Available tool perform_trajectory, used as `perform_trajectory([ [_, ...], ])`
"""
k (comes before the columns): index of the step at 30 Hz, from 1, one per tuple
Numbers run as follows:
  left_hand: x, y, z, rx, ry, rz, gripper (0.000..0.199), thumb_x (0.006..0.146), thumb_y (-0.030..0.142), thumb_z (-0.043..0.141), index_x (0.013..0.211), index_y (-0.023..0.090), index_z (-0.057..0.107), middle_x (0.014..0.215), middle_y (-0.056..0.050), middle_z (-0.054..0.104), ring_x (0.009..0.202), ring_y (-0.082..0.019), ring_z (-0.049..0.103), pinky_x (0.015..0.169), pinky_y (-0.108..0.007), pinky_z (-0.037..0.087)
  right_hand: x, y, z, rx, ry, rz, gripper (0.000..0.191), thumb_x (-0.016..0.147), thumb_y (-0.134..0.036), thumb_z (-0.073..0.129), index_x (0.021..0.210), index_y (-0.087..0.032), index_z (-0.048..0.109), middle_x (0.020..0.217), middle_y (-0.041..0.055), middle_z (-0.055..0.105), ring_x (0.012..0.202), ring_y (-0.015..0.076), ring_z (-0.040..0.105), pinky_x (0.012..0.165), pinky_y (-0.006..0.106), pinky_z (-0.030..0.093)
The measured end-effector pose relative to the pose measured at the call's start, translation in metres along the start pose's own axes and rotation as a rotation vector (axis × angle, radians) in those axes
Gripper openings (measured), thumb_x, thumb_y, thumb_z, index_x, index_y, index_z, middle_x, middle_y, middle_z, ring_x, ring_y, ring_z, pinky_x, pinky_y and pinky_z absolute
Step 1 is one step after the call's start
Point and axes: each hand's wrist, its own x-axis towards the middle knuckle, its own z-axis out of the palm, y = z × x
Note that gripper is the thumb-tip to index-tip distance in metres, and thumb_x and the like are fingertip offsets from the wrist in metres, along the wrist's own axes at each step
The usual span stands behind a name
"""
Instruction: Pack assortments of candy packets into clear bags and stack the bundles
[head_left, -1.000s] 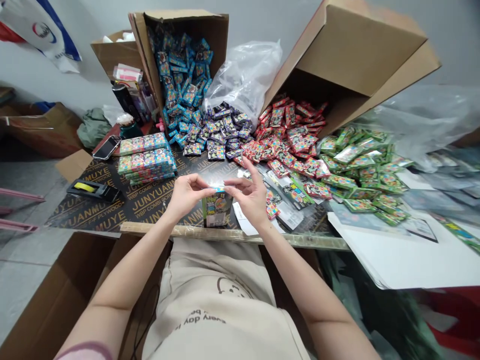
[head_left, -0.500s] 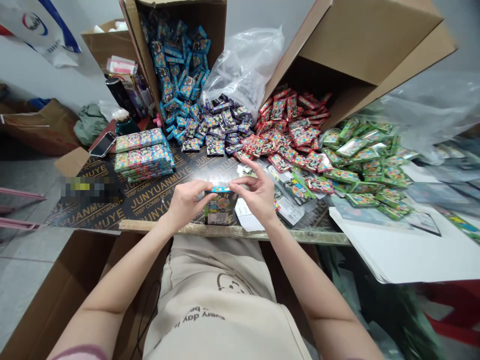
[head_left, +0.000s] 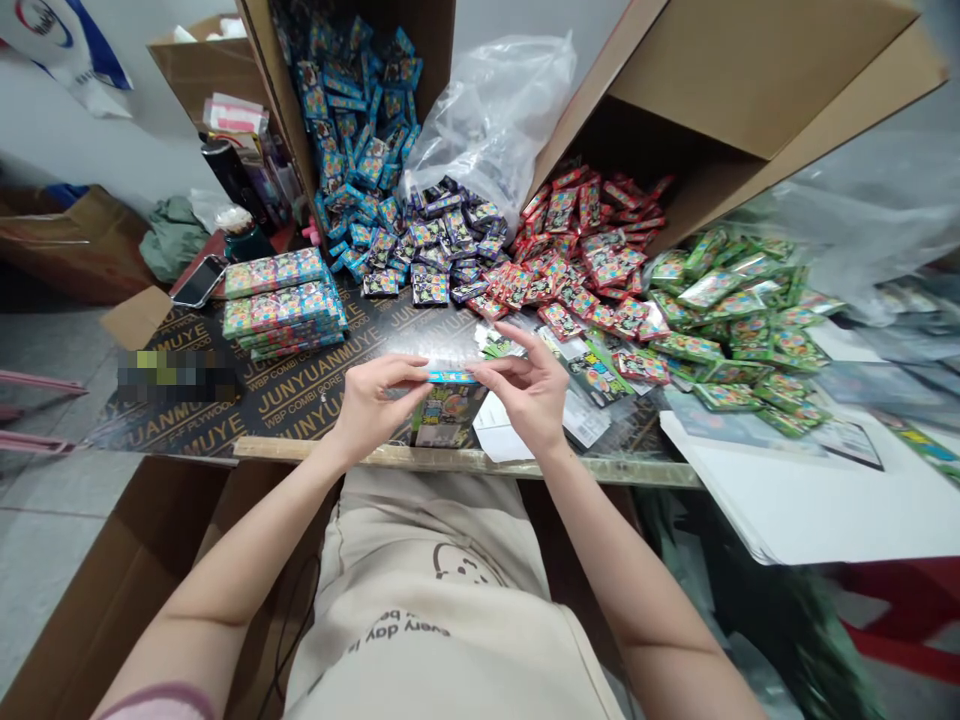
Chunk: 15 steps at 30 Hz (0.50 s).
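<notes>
Between my two hands, upright at the table's front edge, is a small printed packet (head_left: pixel 442 415) with a dark, colourful face. A bright blue strip runs along its top, and shiny clear plastic shows just behind that strip. My left hand (head_left: pixel 379 405) pinches the left end of the top between thumb and fingers. At the right end, my right hand (head_left: pixel 529 385) pinches with thumb and index finger, its other fingers raised. Fingertips cover both top corners. Close beyond my right hand lie flat printed green-and-black sleeves (head_left: pixel 592 370) and a white paper (head_left: pixel 504 432).
Blue packets (head_left: pixel 367 160) spill from a carton at the back left. Heaps of purple packets (head_left: pixel 450 240), red packets (head_left: pixel 585 250) and green packets (head_left: pixel 739 320) spread rightward. Left stands a stack of bundled packets (head_left: pixel 281 305) near a phone (head_left: pixel 199 282). White sheets (head_left: pixel 810 500) overhang the right edge.
Both hands keep their pinch on the packet and have shifted slightly to the right. The blue strip along its top now faces me a little more. The view has moved slightly.
</notes>
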Motion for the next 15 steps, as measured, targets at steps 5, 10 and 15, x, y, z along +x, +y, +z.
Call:
perform_trajectory([
  [5,0.0,-0.007,0.0,-0.13,-0.034,-0.106,0.021,0.072,0.024,0.076,0.092,0.02,0.072,0.1,-0.008,0.075,0.086,-0.02,0.073,0.081,-0.034,0.06,-0.014,0.0,-0.002,-0.068,0.086,-0.074,0.037,0.076,-0.029,0.077,0.111,-0.027,0.065,0.081,-0.0001,0.076,0.081,0.0219,0.075,0.077,0.038,0.062],
  [10,-0.007,-0.016,0.017,-0.434,0.104,-0.33,0.042,0.059,0.031,0.087,0.091,0.018,0.062,0.084,-0.004,0.074,0.079,-0.018,0.072,0.077,-0.03,0.06,-0.011,-0.003,0.001,-0.023,0.107,-0.015,0.042,0.076,-0.032,0.077,0.115,-0.027,0.063,0.082,-0.0006,0.076,0.078,0.0217,0.075,0.069,0.036,0.063],
  [15,-0.018,-0.012,0.037,-0.415,0.384,-0.285,0.042,0.058,0.032,0.088,0.087,0.019,0.06,0.076,0.0,0.072,0.071,-0.014,0.071,0.07,-0.026,0.059,0.0,-0.003,0.006,0.019,0.12,0.024,0.04,0.075,-0.033,0.077,0.112,-0.027,0.064,0.073,-0.0023,0.074,0.067,0.0194,0.073,0.063,0.033,0.062],
])
